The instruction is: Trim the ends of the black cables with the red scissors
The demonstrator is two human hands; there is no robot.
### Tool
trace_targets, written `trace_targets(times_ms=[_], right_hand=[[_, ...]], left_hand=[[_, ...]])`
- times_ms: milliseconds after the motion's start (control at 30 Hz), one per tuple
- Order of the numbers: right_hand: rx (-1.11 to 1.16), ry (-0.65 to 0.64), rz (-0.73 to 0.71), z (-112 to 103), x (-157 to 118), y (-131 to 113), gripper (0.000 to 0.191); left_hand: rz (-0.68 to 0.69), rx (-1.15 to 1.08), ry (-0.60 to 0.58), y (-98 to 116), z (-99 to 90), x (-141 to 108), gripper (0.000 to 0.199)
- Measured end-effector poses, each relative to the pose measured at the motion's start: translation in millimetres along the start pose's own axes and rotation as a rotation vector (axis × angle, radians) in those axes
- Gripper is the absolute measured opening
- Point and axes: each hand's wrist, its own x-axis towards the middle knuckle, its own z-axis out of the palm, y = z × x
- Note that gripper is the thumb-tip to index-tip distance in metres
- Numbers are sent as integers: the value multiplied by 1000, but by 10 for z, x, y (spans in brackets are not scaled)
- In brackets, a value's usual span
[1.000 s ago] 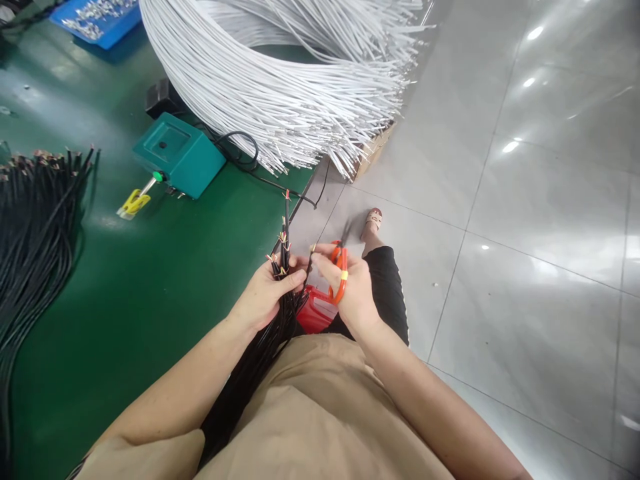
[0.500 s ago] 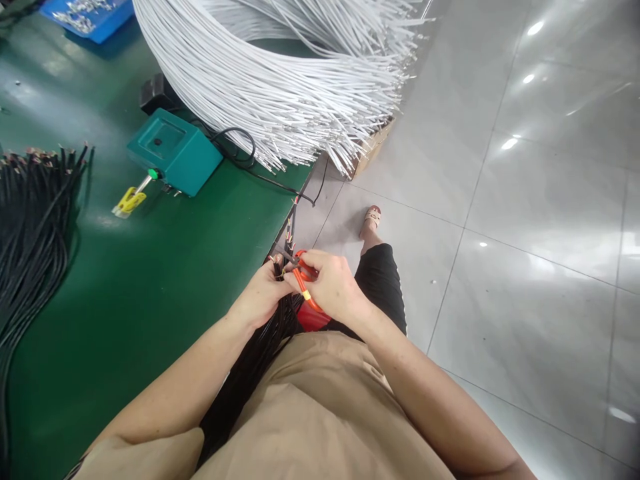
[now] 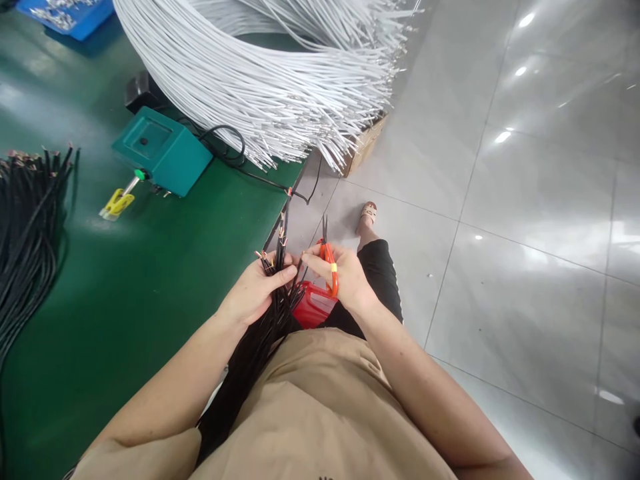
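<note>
My left hand is closed around a bundle of black cables that runs down beside my shirt. Stripped ends with thin coloured wires stick up past its fingers. In my right hand is a pair of scissors with orange handles and a yellow band, the dark blades pointing away from me. The thumb and forefinger of that hand pinch near a single black cable just right of the bundle; how firmly they hold it is hard to see. Below the hands a red plastic container shows between my legs.
A teal box-shaped device with a yellow clip stands on the green table. Behind it lies a large coil of white cables over a cardboard box. More black cables lie left, and a blue tray holds small metal parts.
My right hand has moved right, away from the bundle, and the scissors have turned from pointing left across the wires to pointing forward. The left hand keeps its hold on the cables.
</note>
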Motion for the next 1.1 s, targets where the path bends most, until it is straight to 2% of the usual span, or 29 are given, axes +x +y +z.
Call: trace_targets(times_ms=[167, 333, 800, 967, 1100], right_hand=[[27, -38, 30, 36, -27, -3, 23], [103, -79, 40, 33, -43, 18, 24], [99, -51, 55, 24, -66, 32, 21], [106, -48, 71, 27, -74, 34, 20], [103, -41, 80, 41, -71, 15, 17]], left_hand=[[50, 48, 3, -4, -6, -2, 36], [48, 37, 12, -3, 5, -4, 37], [60, 64, 21, 5, 28, -15, 40], [67, 64, 8, 8, 31, -17, 39], [89, 39, -7, 14, 41, -23, 28]])
